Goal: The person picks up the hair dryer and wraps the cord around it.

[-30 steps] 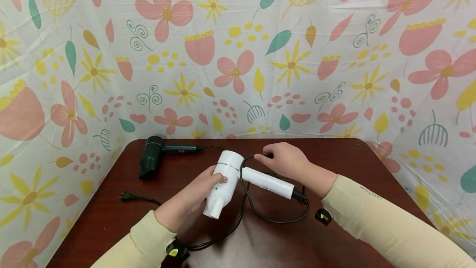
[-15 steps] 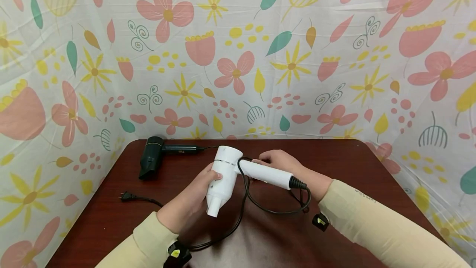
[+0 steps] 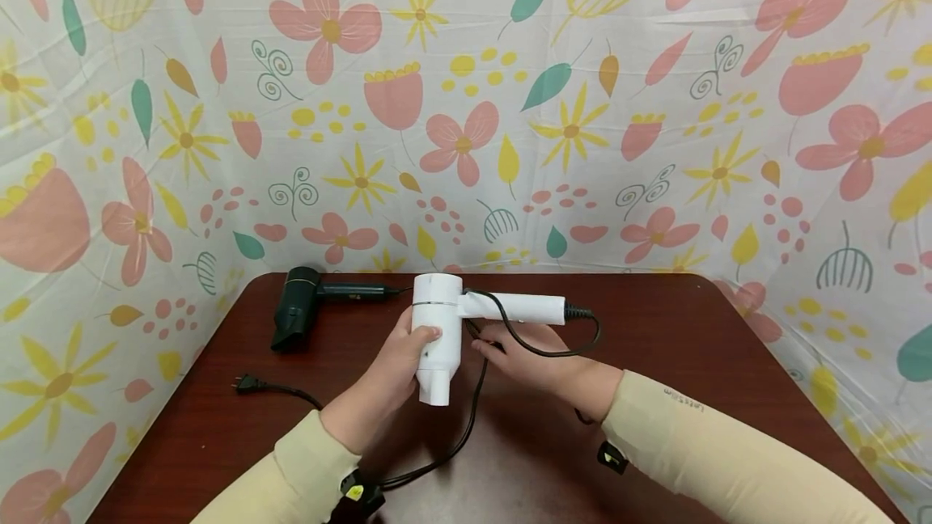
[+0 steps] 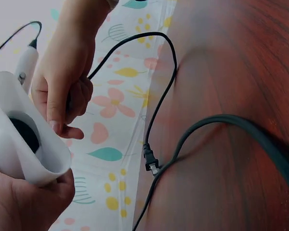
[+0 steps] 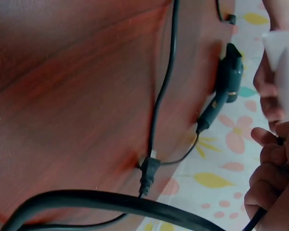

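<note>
A white hair dryer (image 3: 440,326) is held by its barrel in my left hand (image 3: 389,362), thumb across the front. Its nozzle points toward me and its handle extends to the right. Below the handle, my right hand (image 3: 531,358) has its fingers curled round the dryer's black cord (image 5: 254,220), as the right wrist view shows. A loop of cord (image 3: 535,350) passes over the handle and in front of the right hand. In the left wrist view the open nozzle (image 4: 55,156) is close up, with the right hand beyond it.
A dark green hair dryer (image 3: 297,310) lies at the back left of the brown table (image 3: 655,322). A black plug (image 3: 249,383) rests near the left edge. Another plug (image 5: 149,173) shows in the right wrist view. A floral cloth (image 3: 466,144) hangs behind.
The white dryer has turned so its handle is nearly level and its nozzle faces me more directly. My right hand has gone from above the handle to below it.
</note>
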Tool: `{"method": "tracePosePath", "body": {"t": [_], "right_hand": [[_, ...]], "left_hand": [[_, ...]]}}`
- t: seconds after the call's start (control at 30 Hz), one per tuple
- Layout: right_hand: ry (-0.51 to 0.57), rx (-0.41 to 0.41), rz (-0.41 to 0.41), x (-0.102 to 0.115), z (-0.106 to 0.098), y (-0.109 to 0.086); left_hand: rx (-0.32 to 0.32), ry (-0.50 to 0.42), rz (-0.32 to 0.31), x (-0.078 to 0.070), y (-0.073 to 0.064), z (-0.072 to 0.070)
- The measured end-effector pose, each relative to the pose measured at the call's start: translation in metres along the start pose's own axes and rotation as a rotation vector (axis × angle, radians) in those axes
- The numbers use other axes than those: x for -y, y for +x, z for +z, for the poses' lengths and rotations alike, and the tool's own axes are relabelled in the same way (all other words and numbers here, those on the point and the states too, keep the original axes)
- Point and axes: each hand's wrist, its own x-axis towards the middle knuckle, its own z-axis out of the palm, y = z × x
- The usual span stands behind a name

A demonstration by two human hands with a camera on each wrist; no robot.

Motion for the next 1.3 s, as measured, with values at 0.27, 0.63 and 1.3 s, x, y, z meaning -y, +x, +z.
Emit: {"method": "tracePosePath", "body": {"t": [0.27,0.63,1.3], "right_hand": [[0.068,0.054,0.057,0.016,0.003,0.004],[-0.086,-0.124,-0.056,0.026,-0.006,0.001],[-0.103,-0.244,-0.218,0.051,-0.022,-0.008]], "left_hand": [[-0.058,0.093,0.028,0.008,0.007,-0.002],[-0.119,0.242,0.086,0.008,0.008,-0.002],[-0.190,0.302,0.063,0.012,0.012,-0.004]]}}
